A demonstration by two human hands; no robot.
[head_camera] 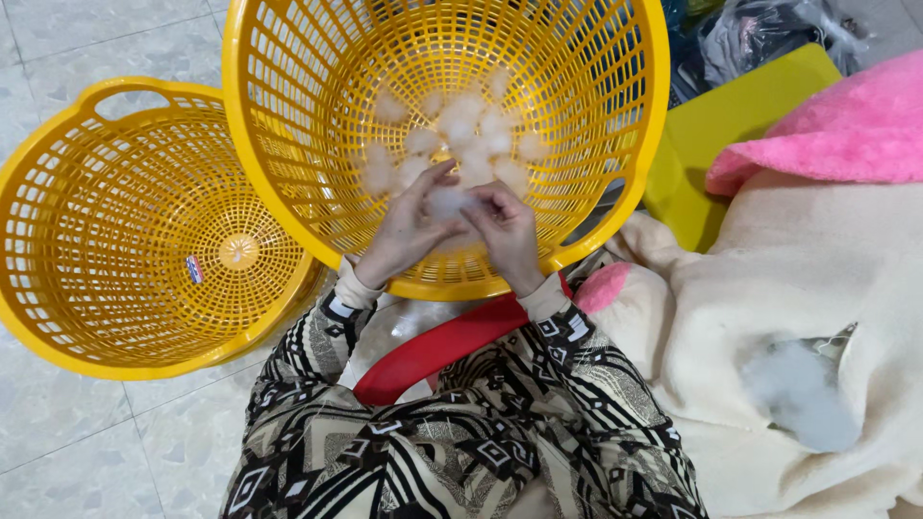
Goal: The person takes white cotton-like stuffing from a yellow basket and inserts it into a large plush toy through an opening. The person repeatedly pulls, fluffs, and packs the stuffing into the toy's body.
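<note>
My left hand [409, 228] and my right hand [510, 234] meet over the near rim of a tilted yellow plastic basket [615, 173]. Both pinch one small white fluffy tuft [448, 202] between their fingertips. Inside that basket, just beyond my fingers, lie several similar white tufts [460, 135] on the slatted bottom. My sleeves are patterned black and cream.
A second yellow basket [115, 317] sits empty on the tiled floor at the left, touching the first. A red strap [433, 351] crosses my lap. At the right lies a cream blanket [798, 288] with loose white stuffing [803, 394], a pink cloth [846, 135] and a yellow-green board [731, 115].
</note>
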